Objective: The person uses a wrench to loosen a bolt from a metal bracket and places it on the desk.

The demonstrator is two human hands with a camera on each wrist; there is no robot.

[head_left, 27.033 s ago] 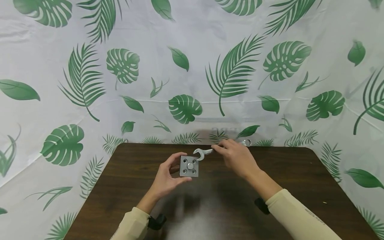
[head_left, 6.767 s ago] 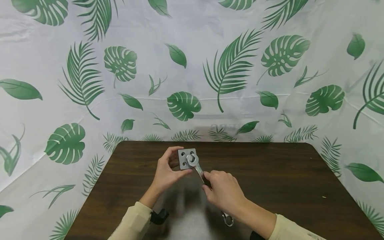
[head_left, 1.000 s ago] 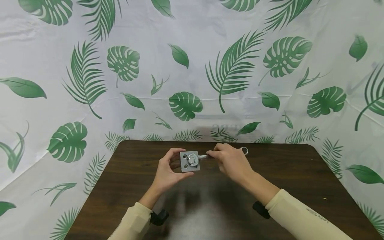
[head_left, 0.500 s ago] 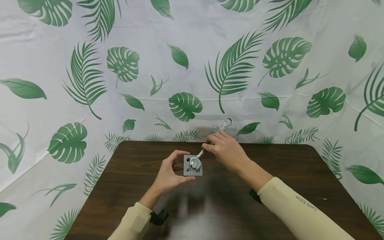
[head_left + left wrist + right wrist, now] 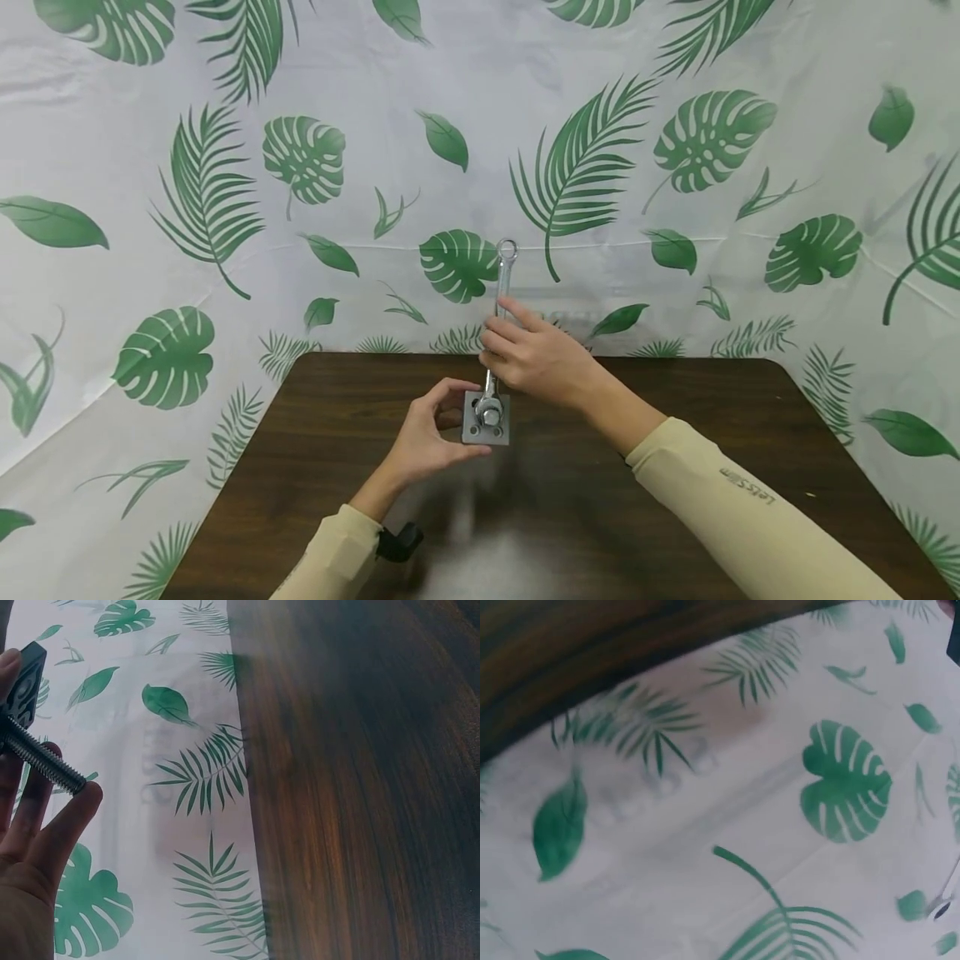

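My left hand (image 5: 420,442) holds a square grey metal plate (image 5: 486,439) by its edges, thumb below and fingers above. A hex bolt (image 5: 491,416) passes through the plate's middle, with holes around its head. The bolt's threaded shank (image 5: 51,761) sticks out behind, its end against a fingertip in the left wrist view. My right hand (image 5: 536,354) grips a silver combination wrench (image 5: 504,283) at mid-handle. Its open end sits around the bolt head, and its ring end points upward. In the right wrist view only the wrench's ring end (image 5: 932,904) shows, at the right edge.
A dark wooden table (image 5: 637,467) lies beneath both hands. Behind its far edge hangs a white cloth (image 5: 360,150) printed with green leaves. A tiny pale speck (image 5: 810,495) lies on the table at the right.
Over the last second my right hand has swung the wrench from pointing right to nearly upright, its open end staying at the bolt head. The plate has shifted slightly right and down.
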